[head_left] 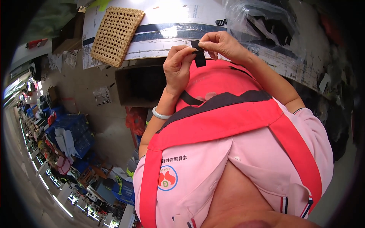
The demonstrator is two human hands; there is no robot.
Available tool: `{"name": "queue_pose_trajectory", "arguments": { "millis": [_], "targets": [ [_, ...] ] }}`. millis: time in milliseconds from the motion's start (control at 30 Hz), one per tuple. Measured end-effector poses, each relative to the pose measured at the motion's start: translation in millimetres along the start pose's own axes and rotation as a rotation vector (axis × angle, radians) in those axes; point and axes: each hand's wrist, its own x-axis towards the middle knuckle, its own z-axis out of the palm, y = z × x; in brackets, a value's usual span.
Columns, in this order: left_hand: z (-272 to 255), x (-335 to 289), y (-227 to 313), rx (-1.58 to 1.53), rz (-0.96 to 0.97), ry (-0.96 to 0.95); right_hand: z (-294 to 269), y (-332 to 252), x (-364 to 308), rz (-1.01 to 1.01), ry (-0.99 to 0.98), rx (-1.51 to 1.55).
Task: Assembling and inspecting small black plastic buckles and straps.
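Note:
At the near edge of the table, a short strip of black webbing (200, 60) is pinched between my two hands. My left hand (178, 68) grips it from the left with thumb and fingers pressed together, a pale bangle on that wrist. From the right, my right hand (225, 45) pinches the upper part of the webbing. One end of the strip hangs down in front of my red apron (228, 78). Whether a small fitting sits between the fingertips is hidden. Just beyond my right hand, a small black plastic buckle (221, 22) lies on the table.
A woven cane panel (117, 36) lies at the table's left end. On the right, a clear plastic bag (262, 21) contains black pieces. Dark tape bands cross the worn white tabletop (152, 51). Below its edge stands an open cardboard box (138, 85); blue crates (76, 133) stand further left.

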Motion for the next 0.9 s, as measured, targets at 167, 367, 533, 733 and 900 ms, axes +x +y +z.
{"name": "queue_pose_trajectory", "arguments": {
  "millis": [167,367,533,733,900],
  "targets": [
    [-2.7,-1.9,-0.2,-0.074,-0.055,-0.041,2.6,5.2,5.1,-0.032,0.158,-0.002],
    [-9.6,-5.8,1.7,-0.013,-0.060,-0.081,11.0,6.4,11.0,0.141,0.069,0.111],
    [-62.6,-35.3,-5.8,-0.055,-0.481,-0.129,11.5,47.1,29.5,0.092,0.011,0.002],
    [-150.4,-90.4,-68.5,0.796,-0.612,-0.229,-10.5,82.8,15.6,0.210,-0.089,-0.249],
    [-39.4,-7.1,-111.3,0.535,-0.345,-0.336,-49.9,111.6,11.3,0.119,0.200,-0.686]
  ]
}}
